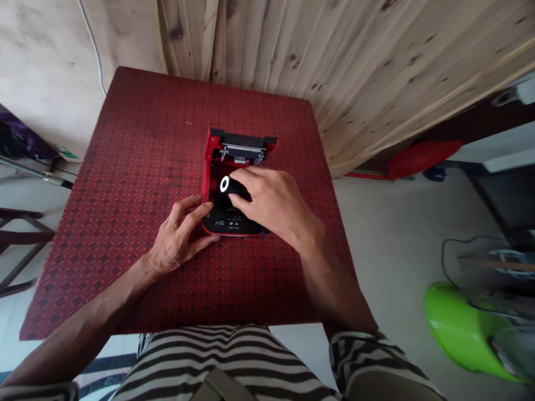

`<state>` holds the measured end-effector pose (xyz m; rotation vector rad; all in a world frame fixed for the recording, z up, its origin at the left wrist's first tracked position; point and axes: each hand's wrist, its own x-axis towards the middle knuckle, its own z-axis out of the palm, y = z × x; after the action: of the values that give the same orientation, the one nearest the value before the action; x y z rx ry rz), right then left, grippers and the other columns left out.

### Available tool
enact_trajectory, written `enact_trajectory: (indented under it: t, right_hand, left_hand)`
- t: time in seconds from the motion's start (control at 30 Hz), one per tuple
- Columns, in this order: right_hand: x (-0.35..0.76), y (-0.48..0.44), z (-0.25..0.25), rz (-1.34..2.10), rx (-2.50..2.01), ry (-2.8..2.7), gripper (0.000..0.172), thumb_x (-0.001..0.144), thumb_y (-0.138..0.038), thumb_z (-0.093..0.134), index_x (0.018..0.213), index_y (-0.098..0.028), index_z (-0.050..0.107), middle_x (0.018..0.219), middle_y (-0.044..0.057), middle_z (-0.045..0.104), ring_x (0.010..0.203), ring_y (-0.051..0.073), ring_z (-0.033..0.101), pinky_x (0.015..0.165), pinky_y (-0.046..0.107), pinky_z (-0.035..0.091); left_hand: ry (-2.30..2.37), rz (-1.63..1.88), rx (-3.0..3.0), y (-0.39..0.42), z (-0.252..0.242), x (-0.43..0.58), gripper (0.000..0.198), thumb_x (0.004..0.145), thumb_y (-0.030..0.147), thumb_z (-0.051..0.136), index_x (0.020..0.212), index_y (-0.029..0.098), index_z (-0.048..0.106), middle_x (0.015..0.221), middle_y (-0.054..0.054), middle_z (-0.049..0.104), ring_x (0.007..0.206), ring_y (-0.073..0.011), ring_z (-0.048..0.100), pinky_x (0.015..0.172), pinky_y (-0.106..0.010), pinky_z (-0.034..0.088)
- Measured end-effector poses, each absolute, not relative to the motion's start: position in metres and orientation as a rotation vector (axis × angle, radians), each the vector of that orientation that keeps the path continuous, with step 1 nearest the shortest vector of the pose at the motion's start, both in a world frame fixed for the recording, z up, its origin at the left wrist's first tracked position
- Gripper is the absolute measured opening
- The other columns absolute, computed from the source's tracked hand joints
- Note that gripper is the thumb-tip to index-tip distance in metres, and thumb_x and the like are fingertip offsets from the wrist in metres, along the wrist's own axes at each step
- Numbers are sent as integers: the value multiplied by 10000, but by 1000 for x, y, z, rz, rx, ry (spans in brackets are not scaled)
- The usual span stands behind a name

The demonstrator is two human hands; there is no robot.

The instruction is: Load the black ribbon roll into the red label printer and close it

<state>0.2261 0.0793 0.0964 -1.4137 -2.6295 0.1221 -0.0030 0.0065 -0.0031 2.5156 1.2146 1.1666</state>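
A small red and black printer (217, 220) sits with its lid (242, 142) swung open on a red patterned table (137, 184). My right hand (273, 203) reaches over the printer's open bay, its fingers closed round a paper roll (226, 185) whose white end faces left. My left hand (180, 236) rests on the tablecloth beside the printer's near left corner, fingers apart, with fingertips touching the casing.
A wooden plank wall (334, 50) stands behind the table. To the right, a green plastic object (460, 328) sits on the floor near a cable (449, 262). A chair frame (16, 245) is at the left. My striped shorts (209, 362) show at the bottom.
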Motion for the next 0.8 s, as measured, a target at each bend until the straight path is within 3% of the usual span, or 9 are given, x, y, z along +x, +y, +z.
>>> enact_trajectory:
  t: [0.13,0.27,0.4,0.6,0.7,0.8]
  right_hand:
    - [252,39,115,156,-1313,-2183,198,937,-207,743,1133,-226,754,1095,55,830,972,237,786,882,392,631]
    - [286,-13,118,577,-1204,-1746,338,899,-226,812,1220,-282,719,1172,21,829,1051,235,804,926,403,663]
    - [303,-57,89,909,-1266,-1658,412,889,-188,803,1279,-278,708,1242,49,828,1122,240,803,954,406,664]
    - [295,-79,21,973,-1374,-1634,352,891,-192,800,1235,-257,761,1216,61,837,1115,208,795,996,412,631]
    - [292,-80,-1,982,-1362,-1561,335,898,-223,813,1228,-272,782,1170,52,842,1067,201,792,994,411,625]
    - [297,-82,-4,1084,-1356,-1507,400,881,-252,837,1274,-295,779,1244,57,826,1138,217,781,1055,428,606]
  left_hand:
    - [1207,1165,2502,7,-3,-4,773,952,440,791,1606,292,405,1383,-138,610,1265,-277,674,1026,-437,677]
    - [1213,1177,2511,9,-3,-3,724,975,461,760,1592,290,422,1411,-131,605,1289,-281,670,1038,-448,670]
    - [1204,1208,2508,11,-1,-3,788,901,452,853,1567,302,459,1407,-130,630,1289,-290,675,1053,-457,668]
    - [1198,1165,2588,13,5,-6,683,990,439,761,1576,241,471,1419,-82,624,1287,-283,669,1071,-467,640]
    - [1183,1215,2599,15,2,-7,801,912,453,849,1589,248,472,1404,-122,639,1277,-297,664,1045,-476,644]
    - [1149,1228,2608,17,0,-7,922,831,414,923,1614,271,456,1399,-151,647,1291,-322,649,1060,-487,619]
